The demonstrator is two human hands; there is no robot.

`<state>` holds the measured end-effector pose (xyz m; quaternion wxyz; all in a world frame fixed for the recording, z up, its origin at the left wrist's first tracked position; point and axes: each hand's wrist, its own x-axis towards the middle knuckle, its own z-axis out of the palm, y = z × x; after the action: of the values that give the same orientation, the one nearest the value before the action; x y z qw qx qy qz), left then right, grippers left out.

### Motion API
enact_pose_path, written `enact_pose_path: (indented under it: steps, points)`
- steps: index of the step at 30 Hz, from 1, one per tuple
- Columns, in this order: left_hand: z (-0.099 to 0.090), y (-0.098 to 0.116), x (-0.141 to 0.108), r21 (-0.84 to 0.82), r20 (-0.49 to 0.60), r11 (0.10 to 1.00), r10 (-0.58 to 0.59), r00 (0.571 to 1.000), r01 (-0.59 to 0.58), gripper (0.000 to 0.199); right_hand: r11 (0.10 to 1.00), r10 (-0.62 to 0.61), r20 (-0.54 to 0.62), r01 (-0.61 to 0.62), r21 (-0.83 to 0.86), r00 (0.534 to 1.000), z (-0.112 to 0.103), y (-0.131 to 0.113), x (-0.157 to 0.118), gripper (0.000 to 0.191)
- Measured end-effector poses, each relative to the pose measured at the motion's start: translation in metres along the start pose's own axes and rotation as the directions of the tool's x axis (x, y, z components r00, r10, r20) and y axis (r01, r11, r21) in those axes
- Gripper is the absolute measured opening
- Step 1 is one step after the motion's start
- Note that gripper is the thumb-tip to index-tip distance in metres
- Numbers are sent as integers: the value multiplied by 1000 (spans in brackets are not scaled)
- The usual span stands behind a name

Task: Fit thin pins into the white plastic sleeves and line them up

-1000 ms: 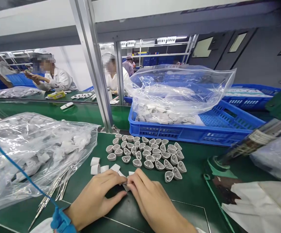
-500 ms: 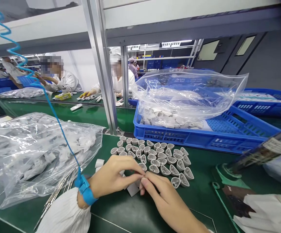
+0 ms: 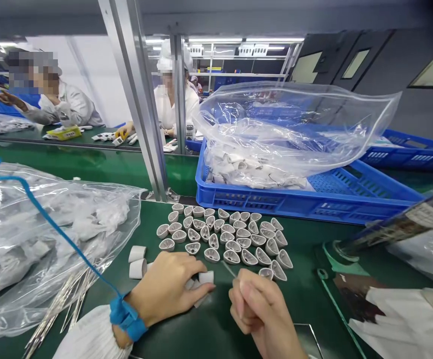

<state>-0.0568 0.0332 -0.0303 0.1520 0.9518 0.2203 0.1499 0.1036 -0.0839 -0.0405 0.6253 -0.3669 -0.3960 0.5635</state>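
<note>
My left hand (image 3: pixel 171 279), with a blue strap (image 3: pixel 126 316) at the wrist, has its thumb and fingers curled round a small white plastic piece (image 3: pixel 206 277) low over the green table. To its right, my right hand (image 3: pixel 259 304) is closed in a pinch on a thin pale strip (image 3: pixel 229 269) that points up and left. Several hollow white cups (image 3: pixel 231 257) stand with open ends up beyond both hands. More white pieces (image 3: pixel 137 268) lie left of my left hand.
A plastic bag of white parts (image 3: pixel 52 224) and thin metal rods (image 3: pixel 57 309) are at left. Behind the cups stands a blue crate (image 3: pixel 246 199) with a bagged load. A metal post (image 3: pixel 137 99) rises at centre; a green-based stand (image 3: pixel 345 264) is at right. Two people sit across.
My hands have separated, the right moving right and down with the thin strip showing. My left fingers now surround a white piece. The view has shifted, and the blue cord hangs lower.
</note>
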Motion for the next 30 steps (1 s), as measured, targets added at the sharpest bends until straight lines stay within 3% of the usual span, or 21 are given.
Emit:
enact_pose_path:
  steps: [5, 8, 11, 16, 21, 30]
  points:
    - [3, 10, -1, -108, -87, 989, 90, 992, -100, 9, 997, -77, -29, 77, 8, 997, 4, -9, 3, 63]
    - [-2, 13, -3, -175, -242, 970, 125, 962, -170, 9, 990, -131, -53, 133, 41, 990, 5, -11, 4, 65]
    - [-5, 14, -4, -261, -341, 945, 99, 935, -195, 5, 982, -183, -84, 179, -55, 979, 2, -6, 2, 63]
    - [-4, 15, -5, -307, -376, 916, 133, 917, -259, 3, 942, -202, -128, 156, -298, 971, -12, 11, -2, 59]
    - [-3, 16, -4, -334, -401, 904, 120, 908, -267, 23, 948, -92, -120, 50, -315, 989, -22, 18, -4, 55]
    - [-1, 15, -2, -284, -437, 911, 154, 886, -299, 19, 881, -110, -106, 48, -470, 988, -23, 14, -3, 50]
